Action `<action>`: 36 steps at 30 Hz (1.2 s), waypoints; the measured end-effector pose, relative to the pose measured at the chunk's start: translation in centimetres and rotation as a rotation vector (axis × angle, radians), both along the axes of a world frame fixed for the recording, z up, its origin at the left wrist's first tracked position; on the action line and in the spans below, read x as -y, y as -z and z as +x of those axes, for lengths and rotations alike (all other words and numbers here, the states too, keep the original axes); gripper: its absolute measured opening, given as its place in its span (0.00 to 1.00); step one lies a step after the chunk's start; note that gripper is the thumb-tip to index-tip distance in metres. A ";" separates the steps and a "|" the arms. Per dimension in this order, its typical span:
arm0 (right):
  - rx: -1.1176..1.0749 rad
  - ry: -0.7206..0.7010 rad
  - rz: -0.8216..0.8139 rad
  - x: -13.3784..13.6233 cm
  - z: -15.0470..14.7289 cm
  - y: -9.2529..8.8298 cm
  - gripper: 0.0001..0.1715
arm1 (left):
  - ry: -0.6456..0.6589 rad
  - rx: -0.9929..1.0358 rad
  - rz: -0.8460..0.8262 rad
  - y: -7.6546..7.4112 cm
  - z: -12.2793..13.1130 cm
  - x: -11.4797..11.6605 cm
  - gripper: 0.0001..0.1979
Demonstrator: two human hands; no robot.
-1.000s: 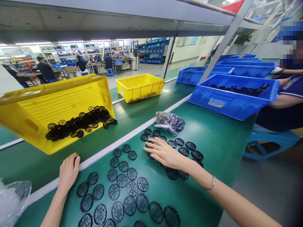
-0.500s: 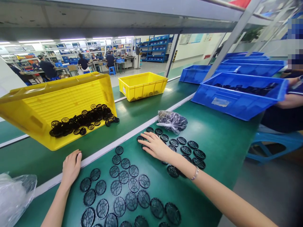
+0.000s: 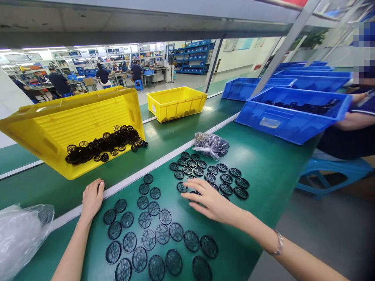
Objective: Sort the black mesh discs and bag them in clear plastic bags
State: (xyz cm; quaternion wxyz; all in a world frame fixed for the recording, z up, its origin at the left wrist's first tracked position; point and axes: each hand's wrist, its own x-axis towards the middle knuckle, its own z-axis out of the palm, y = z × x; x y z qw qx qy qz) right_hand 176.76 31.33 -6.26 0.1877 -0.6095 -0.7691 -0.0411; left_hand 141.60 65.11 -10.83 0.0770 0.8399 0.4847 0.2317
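Note:
Many round black spoked plastic discs lie flat on the green worktop. They form a nearer group with one disc [image 3: 149, 239] in its middle, and a farther group on the right with another disc [image 3: 210, 177]. My right hand [image 3: 209, 199] is spread palm down over the near side of the farther group. Its fingertips are at a disc [image 3: 182, 187], and the hand partly covers others. My left hand [image 3: 93, 197] rests, open and holding nothing, at the white edge strip [image 3: 129, 182], left of the nearer group.
A tilted yellow bin [image 3: 88, 117] spills similar discs behind my left hand. Beyond stand another yellow bin [image 3: 178, 107] and a blue bin [image 3: 272, 117] of dark parts. A tied plastic bag [image 3: 212, 144] and clear plastic [image 3: 23, 234] lie nearby. A co-worker's arm [image 3: 356, 121] is right.
My right hand has drawn back toward me and to the right, uncovering discs in the farther group. Two discs have left the right edge of the nearer group. My left hand stays by the strip.

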 end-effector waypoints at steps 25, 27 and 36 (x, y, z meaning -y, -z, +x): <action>0.142 -0.019 -0.085 4.9 -5.1 3.4 0.35 | 0.047 0.010 0.032 0.4 -0.2 0.0 0.26; 0.126 0.066 -0.018 4.6 -3.7 3.6 0.29 | 0.048 0.009 0.033 0.4 -0.2 0.0 0.26; 0.032 -0.232 -0.184 0.9 -8.3 0.6 0.29 | 0.044 0.028 0.025 0.2 -0.2 0.4 0.24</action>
